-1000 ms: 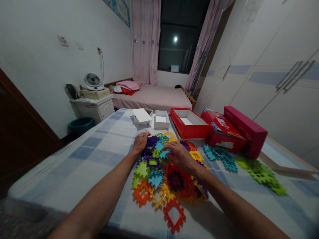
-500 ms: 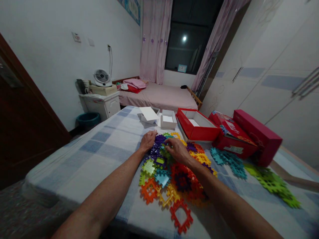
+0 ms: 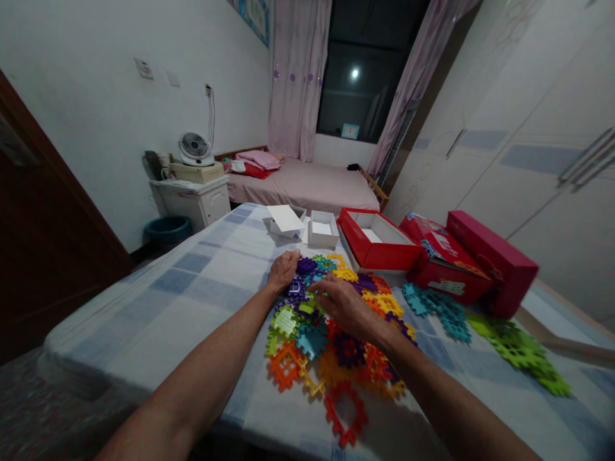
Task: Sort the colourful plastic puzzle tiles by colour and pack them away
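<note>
A loose heap of toothed, interlocking plastic building pieces lies on the checked cloth, in purple, teal, lime, yellow, orange and red. My left hand rests at the heap's upper left edge, fingers curled beside the purple pieces; what lies within them is hidden. My right hand is over the middle of the heap. Its fingers are bent and apart, tips close to a lime green piece, with nothing visible in them. A red piece with a large opening lies nearest me.
Sorted teal pieces and lime pieces lie to the right. Behind the heap stand small white boxes, an open red box, a printed red box and a tall dark-pink box.
My right hand has come slightly down and towards me, its fingers now more spread. More purple and teal pieces show between the hands. My left hand stays almost in place.
</note>
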The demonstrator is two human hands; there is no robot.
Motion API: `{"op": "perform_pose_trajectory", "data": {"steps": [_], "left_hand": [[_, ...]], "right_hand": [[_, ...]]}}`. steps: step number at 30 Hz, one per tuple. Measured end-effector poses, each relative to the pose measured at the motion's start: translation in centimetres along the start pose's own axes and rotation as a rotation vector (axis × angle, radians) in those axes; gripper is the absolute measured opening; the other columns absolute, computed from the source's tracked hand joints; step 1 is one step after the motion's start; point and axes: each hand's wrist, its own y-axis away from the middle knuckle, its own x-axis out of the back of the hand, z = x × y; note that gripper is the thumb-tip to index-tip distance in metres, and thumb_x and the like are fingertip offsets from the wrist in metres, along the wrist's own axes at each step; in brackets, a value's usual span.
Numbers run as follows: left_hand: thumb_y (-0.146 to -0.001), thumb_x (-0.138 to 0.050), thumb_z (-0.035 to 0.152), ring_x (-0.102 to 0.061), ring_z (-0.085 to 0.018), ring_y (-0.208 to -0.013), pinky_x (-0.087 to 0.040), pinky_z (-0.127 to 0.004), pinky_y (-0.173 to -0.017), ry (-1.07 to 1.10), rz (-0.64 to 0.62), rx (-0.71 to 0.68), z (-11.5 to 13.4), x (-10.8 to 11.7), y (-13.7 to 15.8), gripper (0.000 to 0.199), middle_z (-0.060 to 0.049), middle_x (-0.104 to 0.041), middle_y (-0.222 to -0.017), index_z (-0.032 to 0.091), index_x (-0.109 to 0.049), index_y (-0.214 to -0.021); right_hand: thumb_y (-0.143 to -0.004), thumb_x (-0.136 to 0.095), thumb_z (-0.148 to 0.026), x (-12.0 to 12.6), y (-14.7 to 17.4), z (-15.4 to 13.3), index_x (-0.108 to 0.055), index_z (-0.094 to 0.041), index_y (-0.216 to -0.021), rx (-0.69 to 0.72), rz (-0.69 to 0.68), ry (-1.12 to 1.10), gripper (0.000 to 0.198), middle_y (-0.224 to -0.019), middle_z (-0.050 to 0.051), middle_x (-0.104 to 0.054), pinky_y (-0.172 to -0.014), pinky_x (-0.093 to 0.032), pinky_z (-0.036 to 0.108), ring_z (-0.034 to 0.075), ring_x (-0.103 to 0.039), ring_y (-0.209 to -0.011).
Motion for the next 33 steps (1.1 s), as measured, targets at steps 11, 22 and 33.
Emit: {"op": "perform_pose_trajectory", "data": {"steps": [11, 22, 33], "left_hand": [[-0.094, -0.024, 0.04, -0.062, -0.019, -0.095, -0.043, -0.027, -0.085, -0.029, -0.014, -0.01, 0.0, -0.1, 0.0, 0.049, -0.009, -0.069, -0.096, 0.018, -0.068, -0.09], [-0.094, -0.024, 0.041, -0.062, -0.018, -0.093, -0.043, -0.027, -0.083, -0.043, -0.019, 0.0, 0.2, 0.0, 0.0, 0.048, -0.009, -0.069, -0.095, 0.018, -0.067, -0.088], [-0.094, -0.024, 0.04, -0.061, -0.018, -0.093, -0.042, -0.027, -0.083, -0.071, -0.022, -0.007, -0.1, -0.1, 0.0, 0.048, -0.008, -0.068, -0.094, 0.019, -0.066, -0.088]], "right_hand": [[-0.078, -0.06, -0.031, -0.3, -0.8, -1.8, -0.072, -0.017, -0.08, -0.124, -0.3, -0.004, 0.019, -0.068, 0.002, -0.066, -0.053, -0.033, 0.02, 0.012, -0.058, -0.062], [-0.083, -0.055, -0.039, 0.7, -0.7, 0.6, -0.057, -0.009, -0.123, -0.243, -0.029, -0.011, 0.05, -0.102, 0.012, -0.066, -0.074, -0.041, 0.027, 0.021, -0.059, -0.09], [-0.072, -0.066, -0.03, 0.9, -1.7, 0.4, -0.054, -0.01, -0.121, -0.25, -0.418, 0.053, 0.055, -0.086, 0.007, -0.064, -0.054, -0.033, 0.023, 0.015, -0.053, -0.067]]}}
